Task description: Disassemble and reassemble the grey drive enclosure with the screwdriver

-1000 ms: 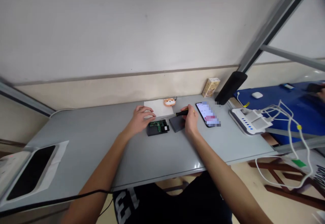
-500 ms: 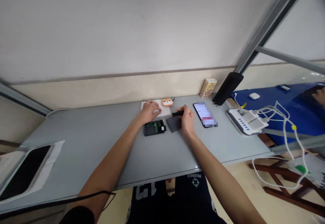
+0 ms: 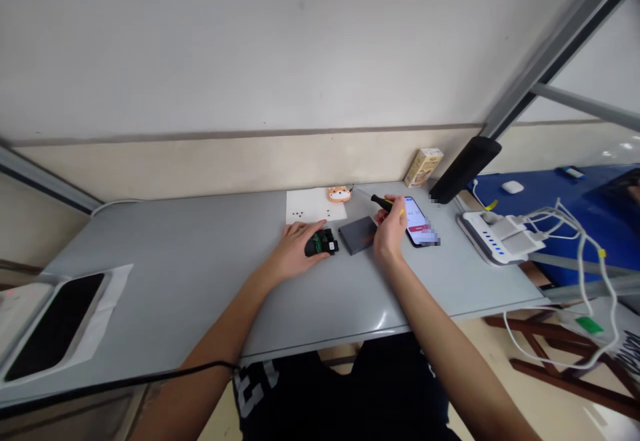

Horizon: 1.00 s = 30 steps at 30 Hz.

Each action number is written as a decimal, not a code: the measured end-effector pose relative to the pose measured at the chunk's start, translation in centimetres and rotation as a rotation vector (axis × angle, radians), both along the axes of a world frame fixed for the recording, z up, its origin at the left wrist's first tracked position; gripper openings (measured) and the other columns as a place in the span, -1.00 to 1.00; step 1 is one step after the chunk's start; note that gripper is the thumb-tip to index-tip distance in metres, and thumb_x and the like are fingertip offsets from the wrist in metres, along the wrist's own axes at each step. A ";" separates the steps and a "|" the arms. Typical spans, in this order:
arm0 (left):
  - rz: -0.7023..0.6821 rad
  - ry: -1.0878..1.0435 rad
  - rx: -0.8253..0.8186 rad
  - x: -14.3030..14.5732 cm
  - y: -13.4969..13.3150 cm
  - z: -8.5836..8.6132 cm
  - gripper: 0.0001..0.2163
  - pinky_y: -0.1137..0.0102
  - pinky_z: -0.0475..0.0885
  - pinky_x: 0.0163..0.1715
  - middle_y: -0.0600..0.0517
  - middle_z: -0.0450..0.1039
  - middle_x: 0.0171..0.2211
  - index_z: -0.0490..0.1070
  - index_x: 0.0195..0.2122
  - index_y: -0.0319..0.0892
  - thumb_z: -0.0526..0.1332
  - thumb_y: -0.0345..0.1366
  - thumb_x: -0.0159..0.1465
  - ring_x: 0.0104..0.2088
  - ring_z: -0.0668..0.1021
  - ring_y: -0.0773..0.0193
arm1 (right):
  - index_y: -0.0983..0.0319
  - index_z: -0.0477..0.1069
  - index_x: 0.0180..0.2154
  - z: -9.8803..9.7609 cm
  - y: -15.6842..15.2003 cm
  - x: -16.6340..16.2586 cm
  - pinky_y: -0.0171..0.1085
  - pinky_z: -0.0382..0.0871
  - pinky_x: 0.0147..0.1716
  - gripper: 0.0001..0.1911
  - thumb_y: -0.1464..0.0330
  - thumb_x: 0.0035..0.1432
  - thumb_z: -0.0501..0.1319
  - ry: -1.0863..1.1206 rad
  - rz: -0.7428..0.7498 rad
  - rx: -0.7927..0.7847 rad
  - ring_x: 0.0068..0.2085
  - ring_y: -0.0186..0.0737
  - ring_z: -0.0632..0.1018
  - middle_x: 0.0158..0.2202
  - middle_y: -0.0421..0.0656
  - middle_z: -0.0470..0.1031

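Gripping a black screwdriver in your right hand, between a gray case and a phone. Your open left hand rests on the tabletop, fingertips touching a circuit board.

bare left hand: resting palm-down, fingers stretching rightward, pressing lightly | bare right hand: curling its fingers closed in a pinching grip, wrist standing raised | bare left forearm: reaching forward and inward | bare right forearm: reaching forward, angling inward toward the left hand
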<state>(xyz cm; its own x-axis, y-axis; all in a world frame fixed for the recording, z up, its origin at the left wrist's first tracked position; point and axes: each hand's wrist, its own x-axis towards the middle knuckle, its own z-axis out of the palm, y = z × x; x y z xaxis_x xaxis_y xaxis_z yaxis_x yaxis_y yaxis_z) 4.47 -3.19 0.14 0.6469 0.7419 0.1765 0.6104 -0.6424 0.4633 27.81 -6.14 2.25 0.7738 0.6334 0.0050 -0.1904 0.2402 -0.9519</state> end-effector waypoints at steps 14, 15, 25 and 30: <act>-0.010 -0.110 0.006 0.5 -0.3 0.4 -0.48 0.07 0.18 0.28 0.00 0.48 0.14 0.36 0.24 0.05 0.40 -0.17 0.26 0.21 0.36 0.00 | 0.09 0.45 -0.01 0.2 -0.4 0.2 -0.40 0.17 -0.66 -0.42 -0.17 0.23 0.05 -0.036 0.162 -0.114 -0.57 -0.36 0.22 -0.57 -0.34 0.18; -0.003 -0.130 0.006 0.7 -0.4 0.4 -0.47 0.07 0.17 0.28 0.00 0.48 0.14 0.35 0.24 0.06 0.40 -0.16 0.26 0.21 0.36 0.01 | 0.10 0.45 -0.02 0.1 -0.4 0.1 -0.40 0.17 -0.65 -0.43 -0.16 0.23 0.05 -0.040 0.160 -0.106 -0.56 -0.35 0.23 -0.57 -0.34 0.19; -0.132 -0.198 0.062 1.3 -2.5 1.8 -0.52 0.09 0.25 0.24 -0.02 0.52 0.07 0.42 0.14 0.03 0.42 -0.05 0.21 0.18 0.41 0.02 | 0.13 0.42 -0.10 0.0 -0.2 -0.2 -0.38 0.13 -0.60 -0.55 -0.06 0.26 0.09 0.002 0.131 -0.042 -0.55 -0.36 0.23 -0.57 -0.35 0.15; -0.373 -0.087 0.079 2.2 -4.4 1.8 -0.61 0.07 0.23 0.21 -0.03 0.56 0.00 0.50 0.03 0.00 0.38 0.01 0.24 0.14 0.43 0.02 | 0.14 0.35 -0.17 0.0 -0.1 -0.4 -0.38 0.17 -0.54 -0.62 -0.02 0.20 0.21 0.030 0.079 -0.019 -0.53 -0.40 0.23 -0.51 -0.36 0.17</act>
